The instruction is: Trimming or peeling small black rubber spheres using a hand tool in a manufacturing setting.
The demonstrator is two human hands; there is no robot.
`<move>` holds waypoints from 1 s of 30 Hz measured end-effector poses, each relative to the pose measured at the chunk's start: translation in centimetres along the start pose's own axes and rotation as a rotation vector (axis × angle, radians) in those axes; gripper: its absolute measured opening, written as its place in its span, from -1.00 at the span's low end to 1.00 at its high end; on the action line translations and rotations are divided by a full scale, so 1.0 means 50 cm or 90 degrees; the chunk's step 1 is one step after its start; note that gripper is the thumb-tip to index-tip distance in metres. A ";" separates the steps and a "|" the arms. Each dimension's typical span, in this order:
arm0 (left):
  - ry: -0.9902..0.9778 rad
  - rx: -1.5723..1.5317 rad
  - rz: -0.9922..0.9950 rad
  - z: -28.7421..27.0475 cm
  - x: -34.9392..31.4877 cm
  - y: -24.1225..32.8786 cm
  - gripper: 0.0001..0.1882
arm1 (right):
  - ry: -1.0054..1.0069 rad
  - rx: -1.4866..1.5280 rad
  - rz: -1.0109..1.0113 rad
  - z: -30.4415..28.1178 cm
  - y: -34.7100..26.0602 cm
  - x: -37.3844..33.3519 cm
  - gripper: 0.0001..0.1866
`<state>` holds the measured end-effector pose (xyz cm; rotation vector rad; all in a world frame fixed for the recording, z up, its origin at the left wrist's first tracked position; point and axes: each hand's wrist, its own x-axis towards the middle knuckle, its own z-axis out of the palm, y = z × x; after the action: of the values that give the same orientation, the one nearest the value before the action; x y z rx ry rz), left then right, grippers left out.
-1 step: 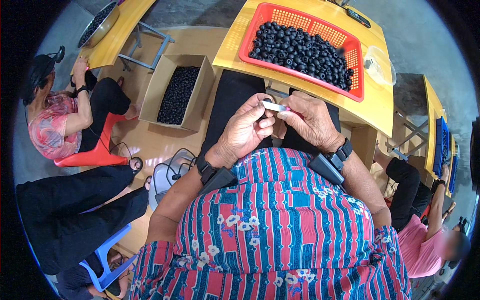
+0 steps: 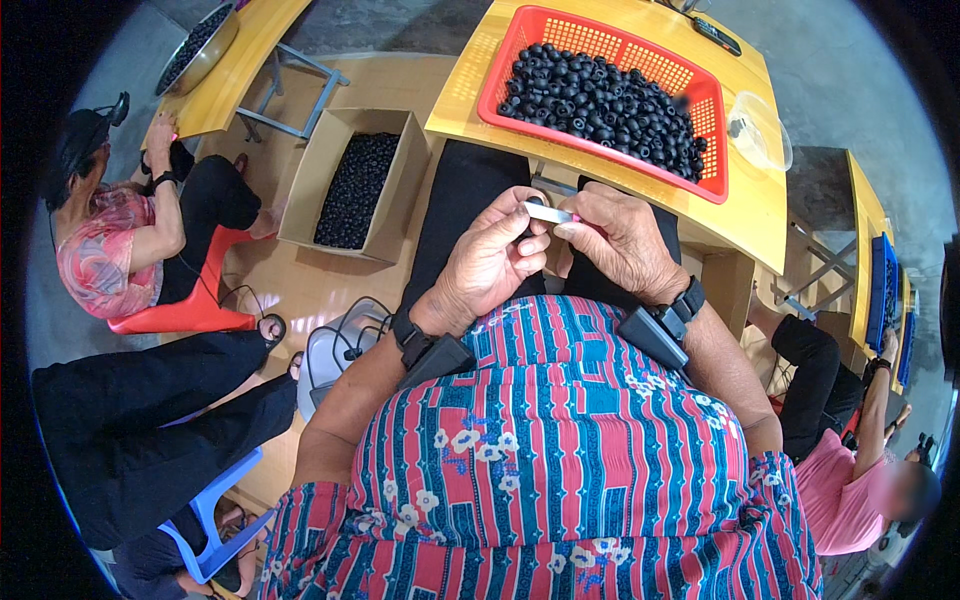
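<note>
Flat pale blade (image 2: 548,213) sits between the two hands, above the lap, just off the desk's near edge. From my end I see the right hand (image 2: 625,238) closed narrow, pinching it near a pink bit (image 2: 575,217). Left hand (image 2: 497,250) is curled, thumb and fingers at the blade's other end; I make out something dark in its fingers, too covered to identify. Black wristband on each wrist. Beyond the hands, yellow desk (image 2: 458,100): red basket (image 2: 610,45) with small black pieces (image 2: 600,95) heaped inside, clear container (image 2: 757,135) just right of it, dark device (image 2: 717,35) farther back. Left, on the floor, I've got a cardboard box (image 2: 402,190) holding more black pieces. Co-workers seated both sides; blue tray (image 2: 880,295) far right.
</note>
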<state>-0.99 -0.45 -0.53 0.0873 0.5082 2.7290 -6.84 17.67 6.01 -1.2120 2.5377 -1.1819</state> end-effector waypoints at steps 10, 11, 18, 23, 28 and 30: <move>-0.004 0.048 0.027 0.001 0.001 0.000 -0.77 | -0.004 -0.014 -0.005 -0.001 -0.004 0.000 -0.82; -0.004 0.047 0.027 0.001 0.001 0.000 -0.77 | -0.004 -0.014 -0.005 0.000 -0.004 0.000 -0.82; -0.019 0.042 0.009 -0.003 -0.001 0.001 -0.77 | 0.002 -0.039 -0.030 -0.001 -0.002 0.003 -0.81; 0.016 0.063 0.012 0.005 -0.001 0.003 -0.77 | 0.002 -0.037 -0.033 -0.002 -0.003 0.001 -0.81; -0.002 0.055 0.019 0.000 -0.001 0.003 -0.78 | -0.005 -0.047 -0.032 -0.003 -0.006 0.004 -0.81; -0.012 0.053 0.012 -0.007 0.000 0.004 -0.77 | -0.002 -0.048 -0.033 -0.002 -0.004 0.003 -0.81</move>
<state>-1.10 -0.72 -0.77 0.1409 0.6191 2.7225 -6.85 17.53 6.26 -1.3034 2.5849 -1.1026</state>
